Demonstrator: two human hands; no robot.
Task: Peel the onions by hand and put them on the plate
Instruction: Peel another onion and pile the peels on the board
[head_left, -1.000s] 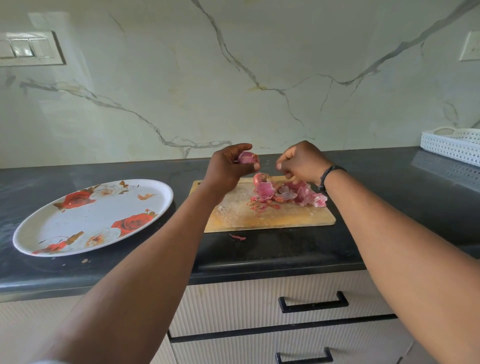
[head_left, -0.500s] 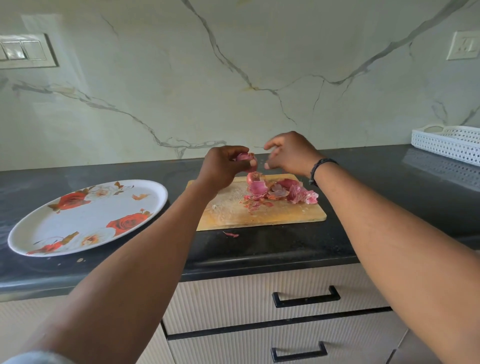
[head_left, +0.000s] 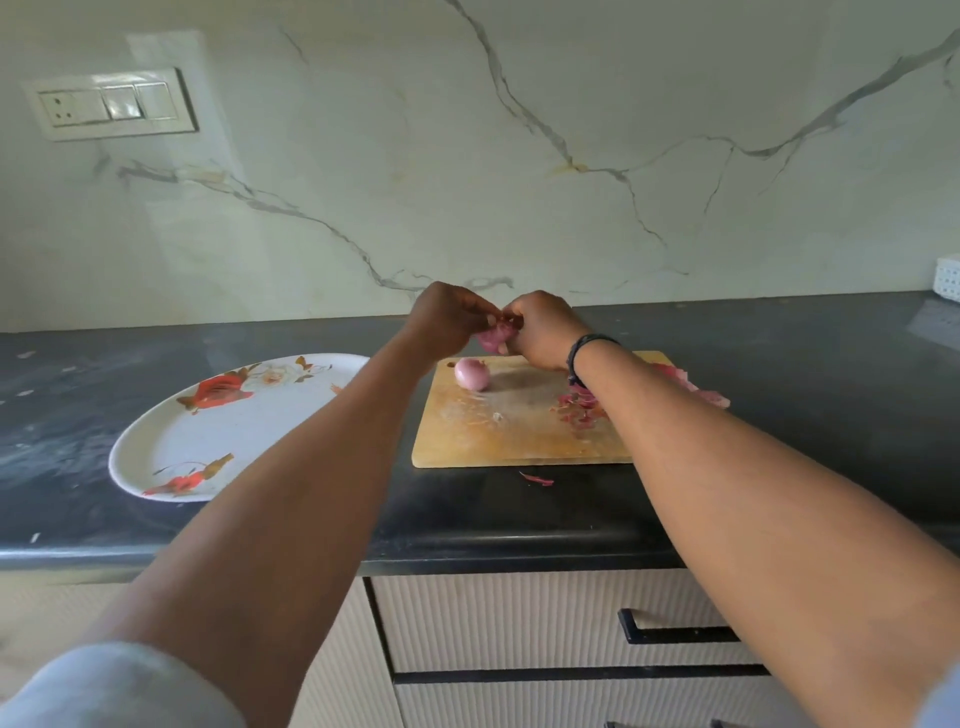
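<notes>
Since the earlier frame, both hands have closed together: left hand (head_left: 441, 322) and right hand (head_left: 540, 332) fingers pinch 1 onion (head_left: 491, 338) above the board (head_left: 519, 431). A peeled onion (head_left: 472, 374) lies below; plate (head_left: 171, 447) bare.

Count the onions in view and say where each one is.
2. One onion lies on the cutting board; the other is held between both hands above it. Peels or arms may hide more.

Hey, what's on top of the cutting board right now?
On the cutting board: one onion and red peels. The right forearm covers the board's right end.
</notes>
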